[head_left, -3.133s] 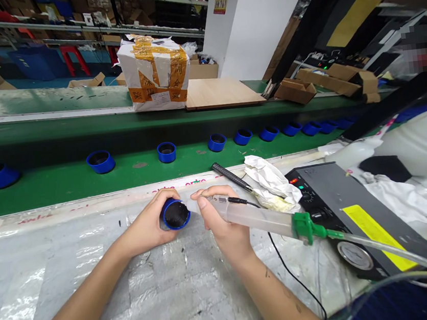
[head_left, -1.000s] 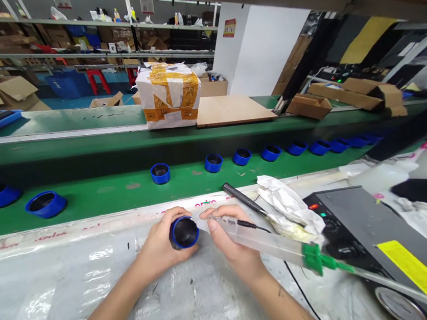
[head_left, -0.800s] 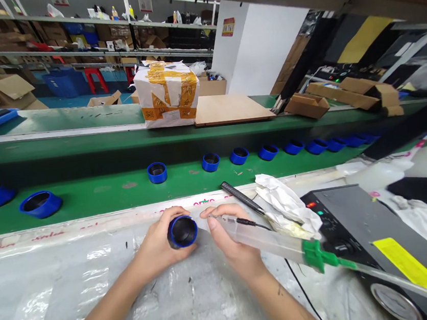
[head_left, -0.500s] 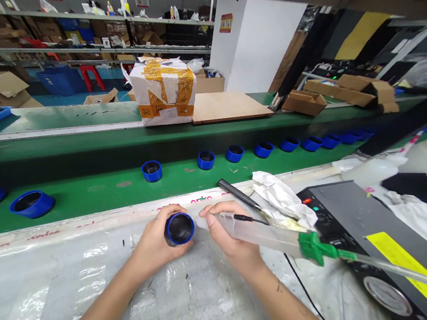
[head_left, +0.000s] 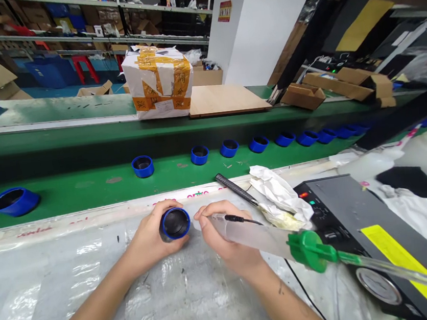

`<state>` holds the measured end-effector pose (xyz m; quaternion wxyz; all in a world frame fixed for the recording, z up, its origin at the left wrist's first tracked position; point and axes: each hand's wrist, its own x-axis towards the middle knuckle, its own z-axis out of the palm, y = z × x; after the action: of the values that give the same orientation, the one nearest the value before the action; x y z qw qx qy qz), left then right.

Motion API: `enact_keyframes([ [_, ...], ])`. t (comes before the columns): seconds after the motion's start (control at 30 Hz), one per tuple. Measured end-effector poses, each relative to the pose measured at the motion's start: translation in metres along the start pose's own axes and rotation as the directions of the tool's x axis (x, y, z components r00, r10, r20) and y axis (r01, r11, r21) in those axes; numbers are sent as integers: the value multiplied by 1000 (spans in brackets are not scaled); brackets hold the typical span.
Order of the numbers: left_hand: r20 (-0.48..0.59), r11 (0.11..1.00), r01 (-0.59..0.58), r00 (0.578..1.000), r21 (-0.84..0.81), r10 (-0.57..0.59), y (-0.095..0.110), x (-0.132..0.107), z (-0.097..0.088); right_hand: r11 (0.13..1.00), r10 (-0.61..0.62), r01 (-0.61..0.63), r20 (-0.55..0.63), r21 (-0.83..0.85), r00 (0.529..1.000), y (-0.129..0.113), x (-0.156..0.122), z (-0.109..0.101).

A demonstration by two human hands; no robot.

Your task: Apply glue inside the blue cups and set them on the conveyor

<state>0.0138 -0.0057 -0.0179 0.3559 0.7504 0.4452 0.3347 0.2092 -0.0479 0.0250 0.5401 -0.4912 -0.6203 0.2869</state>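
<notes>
**A blue cup (head_left: 175, 223) and a syringe (head_left: 262, 241) held close together over a worktop (head_left: 169, 309).**

Head view: the cup is just left of centre, its dark hollow tipped toward the near side. The left grip (head_left: 151, 240) is clasped around its outer wall. To the right, the right grip (head_left: 228, 238) is clenched around the syringe, whose nozzle (head_left: 196, 224) points left, just beside the cup's edge; whether the two touch is too small to tell. A green cap (head_left: 312, 250) at the syringe's right end joins a clear hose (head_left: 411, 273).

To do this well, the cup should probably be turned slowly and evenly, with the nozzle steady at its edge and slack in the hose so it cannot tug.

Farther right lie a crumpled white cloth (head_left: 278, 188) and a grey control box (head_left: 343, 199). On the far side, more blue cups (head_left: 199, 155) stand along a green belt (head_left: 86, 197).
</notes>
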Motion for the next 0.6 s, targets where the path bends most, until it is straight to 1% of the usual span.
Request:
enact_keyframes([
  [0.23,9,1000,-12,1000,-5,12,2,0,-1,998,44,-42,53,-39,998,0,-2,-4],
  [0.47,20,1000,-12,1000,-20,13,4,1,-1,992,128,-128,96,-15,987,0,-6,-4],
  [0.6,31,1000,-7,999,-14,8,5,1,-1,989,146,-149,105,14,984,0,-8,-1],
])
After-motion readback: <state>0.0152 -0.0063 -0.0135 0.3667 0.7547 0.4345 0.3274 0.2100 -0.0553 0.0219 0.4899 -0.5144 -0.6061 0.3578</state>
